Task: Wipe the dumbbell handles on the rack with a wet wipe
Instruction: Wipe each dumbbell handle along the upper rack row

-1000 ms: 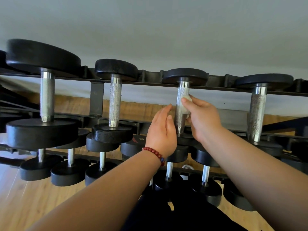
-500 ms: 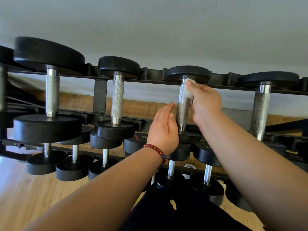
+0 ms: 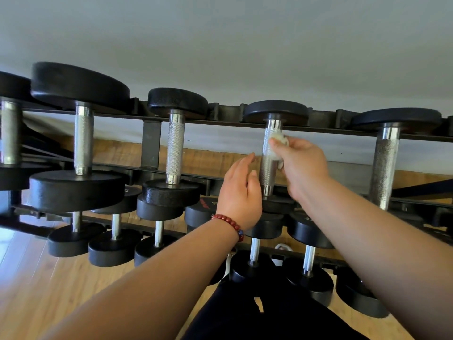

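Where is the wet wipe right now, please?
In the head view, right of centre, the right hand holds the wet wipe against the upper part of a top-row dumbbell handle.

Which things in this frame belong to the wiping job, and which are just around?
Job: wet wipe; right hand pinching it; handle it presses on; left hand beside; other rack handles.
Around: bead bracelet; wood floor; grey wall.

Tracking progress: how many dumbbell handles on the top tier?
5 steel handles: one cut off far left, two beside it, one touching the white wet wipe, one far right; more possibly hidden.
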